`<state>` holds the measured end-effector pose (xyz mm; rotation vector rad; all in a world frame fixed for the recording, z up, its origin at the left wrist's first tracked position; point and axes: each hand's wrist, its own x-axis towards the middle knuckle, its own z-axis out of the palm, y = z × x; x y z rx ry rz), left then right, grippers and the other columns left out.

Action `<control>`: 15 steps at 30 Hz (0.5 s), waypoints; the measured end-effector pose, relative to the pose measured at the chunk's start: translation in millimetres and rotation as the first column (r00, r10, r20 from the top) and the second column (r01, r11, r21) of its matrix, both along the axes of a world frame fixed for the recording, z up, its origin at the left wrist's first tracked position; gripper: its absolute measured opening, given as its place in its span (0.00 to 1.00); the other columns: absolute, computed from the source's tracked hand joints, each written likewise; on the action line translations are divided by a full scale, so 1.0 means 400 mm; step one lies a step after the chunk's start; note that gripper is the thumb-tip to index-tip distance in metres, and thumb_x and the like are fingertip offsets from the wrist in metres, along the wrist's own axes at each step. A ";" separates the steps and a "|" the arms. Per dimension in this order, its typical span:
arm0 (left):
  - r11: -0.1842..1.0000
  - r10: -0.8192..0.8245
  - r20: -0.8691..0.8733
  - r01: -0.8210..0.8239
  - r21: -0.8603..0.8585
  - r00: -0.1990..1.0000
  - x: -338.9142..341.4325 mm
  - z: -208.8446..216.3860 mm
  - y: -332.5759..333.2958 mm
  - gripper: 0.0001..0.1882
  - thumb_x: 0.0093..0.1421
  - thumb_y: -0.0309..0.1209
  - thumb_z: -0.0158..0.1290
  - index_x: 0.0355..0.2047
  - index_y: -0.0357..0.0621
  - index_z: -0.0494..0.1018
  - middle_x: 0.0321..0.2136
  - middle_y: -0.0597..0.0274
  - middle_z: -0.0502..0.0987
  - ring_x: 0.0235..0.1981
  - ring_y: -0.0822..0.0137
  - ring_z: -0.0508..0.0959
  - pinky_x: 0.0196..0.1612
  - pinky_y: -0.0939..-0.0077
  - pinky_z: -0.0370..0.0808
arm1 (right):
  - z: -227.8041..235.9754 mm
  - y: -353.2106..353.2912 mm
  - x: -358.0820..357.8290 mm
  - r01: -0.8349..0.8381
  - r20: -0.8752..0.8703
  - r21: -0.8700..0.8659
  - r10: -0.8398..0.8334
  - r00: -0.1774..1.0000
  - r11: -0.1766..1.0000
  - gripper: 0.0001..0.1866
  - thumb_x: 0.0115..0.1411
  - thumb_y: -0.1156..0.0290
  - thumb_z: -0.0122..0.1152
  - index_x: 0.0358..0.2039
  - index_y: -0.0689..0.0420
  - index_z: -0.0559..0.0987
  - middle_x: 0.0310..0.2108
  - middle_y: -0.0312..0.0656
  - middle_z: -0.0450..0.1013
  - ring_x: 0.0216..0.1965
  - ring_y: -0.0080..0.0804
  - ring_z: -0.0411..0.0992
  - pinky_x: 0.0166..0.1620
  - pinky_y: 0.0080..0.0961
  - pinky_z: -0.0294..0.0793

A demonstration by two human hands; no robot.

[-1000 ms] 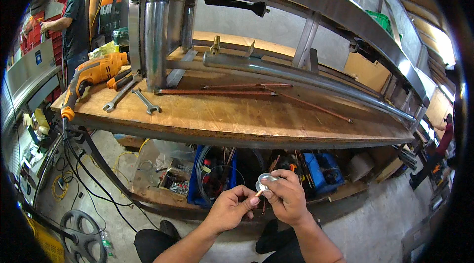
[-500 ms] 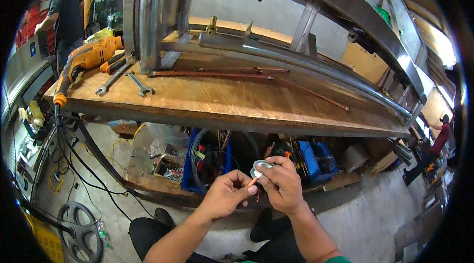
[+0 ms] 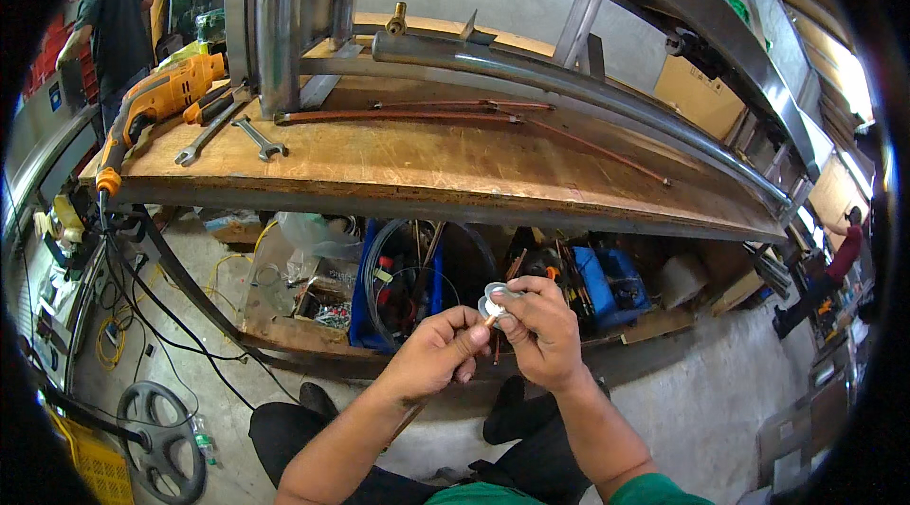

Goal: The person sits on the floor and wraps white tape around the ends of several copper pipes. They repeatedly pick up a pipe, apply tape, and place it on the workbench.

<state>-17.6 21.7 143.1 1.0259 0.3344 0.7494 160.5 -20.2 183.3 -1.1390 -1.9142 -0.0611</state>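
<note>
My left hand [image 3: 441, 350] pinches a thin copper tube [image 3: 491, 320] close to its tip. A rod-like length, probably the same tube, shows below that wrist. My right hand [image 3: 540, 330] grips a small round roll of white thread tape [image 3: 495, 294] between thumb and fingers. The roll sits right against the tube's end, and white material shows there. Both hands meet in front of the bench's lower shelf. My fingers partly hide the roll and the tube end.
On the wooden bench [image 3: 398, 156] lie an orange drill [image 3: 166, 97], an open-end wrench [image 3: 259, 139] and copper tubes [image 3: 398, 115]. A steel frame [image 3: 279, 40] stands on it. Blue bins [image 3: 607, 282] fill the shelf below. Cables [image 3: 175, 320] hang at left. Another person [image 3: 116, 21] stands far left.
My view has shifted slightly, and the bench sits a little higher in the picture. My hands stay together on the roll and tube, with the roll tilted differently.
</note>
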 end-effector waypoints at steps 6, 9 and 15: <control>0.982 0.156 0.018 -0.157 0.109 0.988 0.016 -0.024 0.000 0.09 0.61 0.31 0.60 0.35 0.41 0.72 0.27 0.69 0.74 0.23 0.80 0.71 0.25 0.86 0.68 | 0.007 -0.001 0.003 -0.012 0.050 0.055 0.009 0.999 0.998 0.12 0.56 0.72 0.64 0.41 0.59 0.82 0.34 0.40 0.79 0.45 0.41 0.73 0.50 0.35 0.67; 0.936 0.225 0.001 -0.216 0.278 0.974 0.014 -0.029 0.006 0.09 0.62 0.32 0.60 0.34 0.41 0.74 0.27 0.70 0.74 0.24 0.80 0.71 0.27 0.84 0.69 | 0.020 -0.001 0.010 -0.005 0.138 0.089 -0.007 0.990 0.996 0.12 0.56 0.72 0.65 0.41 0.58 0.82 0.33 0.40 0.79 0.45 0.41 0.73 0.49 0.36 0.67; 0.994 0.061 -0.083 -0.053 0.099 0.995 -0.009 -0.010 0.002 0.13 0.67 0.39 0.53 0.33 0.42 0.75 0.23 0.70 0.75 0.21 0.81 0.70 0.25 0.85 0.68 | 0.035 -0.005 0.015 -0.009 0.214 0.089 -0.010 0.977 0.996 0.12 0.55 0.71 0.65 0.41 0.57 0.82 0.32 0.38 0.79 0.44 0.41 0.73 0.48 0.36 0.67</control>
